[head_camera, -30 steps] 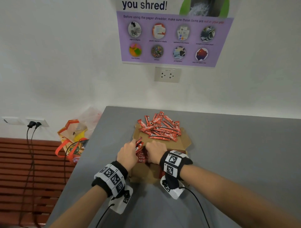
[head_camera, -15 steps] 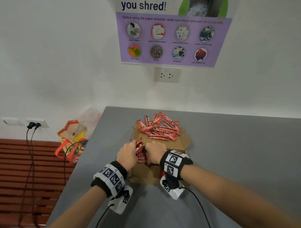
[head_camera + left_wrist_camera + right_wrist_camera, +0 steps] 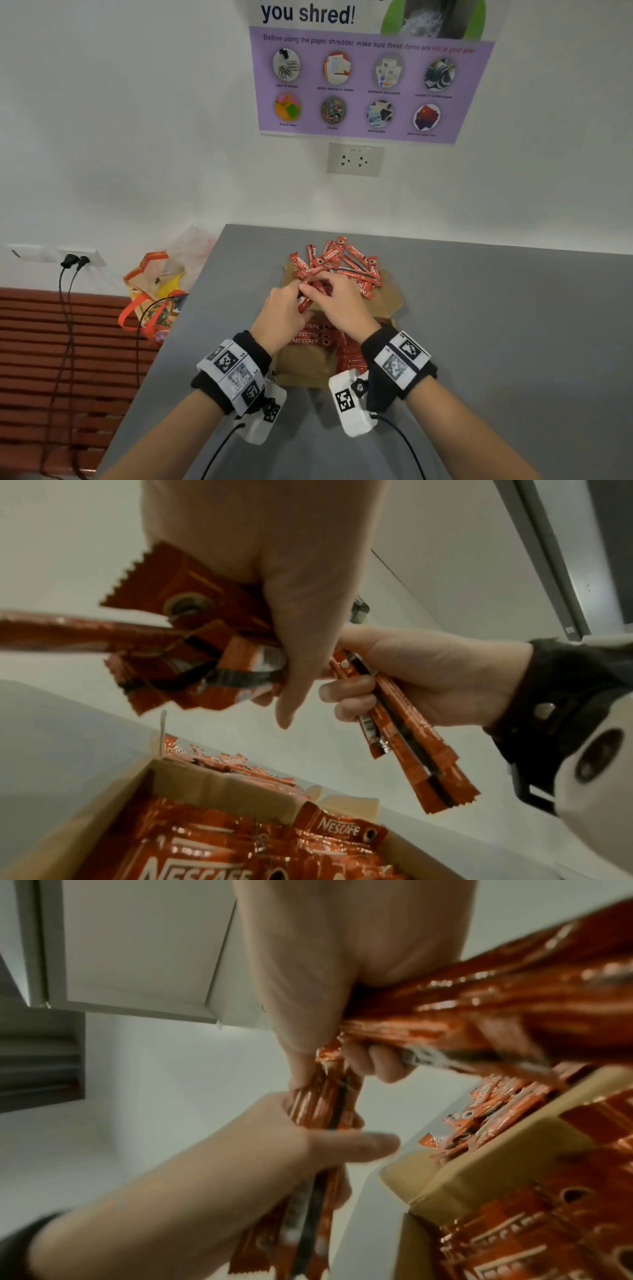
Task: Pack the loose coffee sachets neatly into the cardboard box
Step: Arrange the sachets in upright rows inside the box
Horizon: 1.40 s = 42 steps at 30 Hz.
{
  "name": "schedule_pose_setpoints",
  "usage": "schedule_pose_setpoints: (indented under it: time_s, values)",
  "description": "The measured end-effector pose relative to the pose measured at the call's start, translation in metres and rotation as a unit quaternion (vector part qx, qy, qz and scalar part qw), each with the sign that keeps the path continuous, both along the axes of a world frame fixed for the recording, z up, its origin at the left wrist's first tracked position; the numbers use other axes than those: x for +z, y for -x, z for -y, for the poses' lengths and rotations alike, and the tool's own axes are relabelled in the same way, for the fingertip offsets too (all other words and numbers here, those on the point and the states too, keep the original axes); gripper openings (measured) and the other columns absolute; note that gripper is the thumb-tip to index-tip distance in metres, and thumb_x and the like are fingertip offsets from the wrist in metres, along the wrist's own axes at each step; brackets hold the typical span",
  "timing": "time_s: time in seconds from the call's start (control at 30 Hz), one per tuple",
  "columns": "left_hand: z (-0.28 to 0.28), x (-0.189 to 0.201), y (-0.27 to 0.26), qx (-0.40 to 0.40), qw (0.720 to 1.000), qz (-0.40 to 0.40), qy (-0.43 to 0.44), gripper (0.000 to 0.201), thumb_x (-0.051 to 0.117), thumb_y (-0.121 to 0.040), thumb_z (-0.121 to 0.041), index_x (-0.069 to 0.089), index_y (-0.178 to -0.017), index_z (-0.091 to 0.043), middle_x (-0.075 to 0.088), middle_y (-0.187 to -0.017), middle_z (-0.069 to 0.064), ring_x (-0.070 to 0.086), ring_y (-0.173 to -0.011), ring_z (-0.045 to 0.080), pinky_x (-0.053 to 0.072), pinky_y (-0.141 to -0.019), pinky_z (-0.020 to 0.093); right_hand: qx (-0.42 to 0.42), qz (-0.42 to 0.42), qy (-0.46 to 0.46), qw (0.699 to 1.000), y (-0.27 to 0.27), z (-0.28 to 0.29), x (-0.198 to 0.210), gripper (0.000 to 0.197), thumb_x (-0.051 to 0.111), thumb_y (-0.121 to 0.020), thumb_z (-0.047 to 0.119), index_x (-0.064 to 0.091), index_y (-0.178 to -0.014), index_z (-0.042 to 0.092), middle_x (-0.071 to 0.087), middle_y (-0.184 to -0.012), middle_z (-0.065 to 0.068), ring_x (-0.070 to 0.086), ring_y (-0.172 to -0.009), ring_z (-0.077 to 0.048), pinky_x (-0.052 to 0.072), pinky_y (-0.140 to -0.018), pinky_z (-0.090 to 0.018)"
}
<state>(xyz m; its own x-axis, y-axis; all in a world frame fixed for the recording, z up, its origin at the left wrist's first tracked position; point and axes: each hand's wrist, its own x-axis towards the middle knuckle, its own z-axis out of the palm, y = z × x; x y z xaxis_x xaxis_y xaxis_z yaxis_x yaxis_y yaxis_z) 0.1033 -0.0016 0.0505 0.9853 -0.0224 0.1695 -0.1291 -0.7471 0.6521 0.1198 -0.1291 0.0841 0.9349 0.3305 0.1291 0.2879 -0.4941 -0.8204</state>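
An open cardboard box (image 3: 305,371) sits on the grey table (image 3: 496,342), with red coffee sachets (image 3: 310,334) laid flat inside it. A loose pile of sachets (image 3: 339,263) lies on the box's far flap. My left hand (image 3: 291,301) and right hand (image 3: 329,291) meet just above the box's far end, each gripping a bundle of sachets (image 3: 308,296). In the left wrist view my left hand (image 3: 301,615) clutches a fanned bundle (image 3: 192,653), and my right hand (image 3: 411,674) holds several sachets pointing down. The right wrist view is blurred; my right hand (image 3: 325,988) grips sachets (image 3: 479,1010) there.
The table's left edge (image 3: 191,308) drops to a floor with wooden slats. An orange-handled bag (image 3: 154,291) stands beside that edge, near plugged-in black cables (image 3: 68,308). A white wall with a socket (image 3: 354,159) and a purple poster (image 3: 370,82) runs behind the table.
Both hands have risen from inside the box and moved away from me toward the loose pile, still holding sachets between them. The packed sachets in the box now show.
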Motion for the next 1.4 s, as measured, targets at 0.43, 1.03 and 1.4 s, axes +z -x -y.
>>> schedule_pose_setpoints:
  time_s: [0.43,1.03,1.4]
  values:
    - [0.008,-0.008,0.014,-0.012,1.0,0.0,-0.025,0.039,0.069,-0.08,-0.023,0.058,-0.117,-0.017,0.069,-0.105,0.001,0.065,-0.094,0.021,0.053,-0.081,0.037,-0.086,0.0,-0.02,0.996,0.018,0.013,-0.005,0.013,0.072,-0.081,0.023,0.072,-0.084,0.01,0.067,-0.076,0.003,0.061,-0.08,-0.011,0.047,-0.089,-0.033]
    - [-0.004,-0.002,0.012,0.141,0.981,-0.068,0.114,0.009,0.062,-0.087,-0.02,0.058,-0.085,-0.012,0.064,-0.08,0.001,0.059,-0.071,0.015,0.045,-0.065,0.024,-0.25,0.044,-0.05,0.966,-0.003,0.021,-0.014,0.008,0.056,-0.093,0.016,0.061,-0.098,0.012,0.053,-0.08,0.011,0.048,-0.068,0.005,0.036,-0.058,-0.001]
    - [0.006,0.014,0.017,0.091,0.905,-0.078,0.409,0.015,0.061,-0.089,-0.027,0.067,-0.087,-0.013,0.071,-0.067,-0.002,0.063,-0.055,0.004,0.048,-0.067,0.028,-0.067,0.1,-0.167,0.978,0.024,0.027,-0.021,0.023,0.063,-0.087,0.01,0.054,-0.075,0.027,0.066,-0.083,0.007,0.059,-0.079,0.002,0.045,-0.074,-0.012]
